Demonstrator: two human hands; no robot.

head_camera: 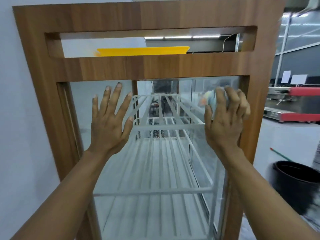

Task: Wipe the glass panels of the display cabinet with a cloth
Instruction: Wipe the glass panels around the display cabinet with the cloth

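The display cabinet (107,68) has a brown wooden frame and a tall glass panel (83,108) in front of me. White wire shelves (164,161) show through the glass. My left hand (110,122) lies flat on the panel's upper left, fingers spread, holding nothing. My right hand (225,118) presses a bunched, pale multicoloured cloth (210,101) against the upper right of the glass, close to the frame's right post. Most of the cloth is hidden under my fingers.
A yellow tray (143,51) shows through the slot at the cabinet's top. A white wall (20,135) is tight on the left. On the right stand a black bucket (294,184) with a green stick and a red machine (294,104) on a counter.
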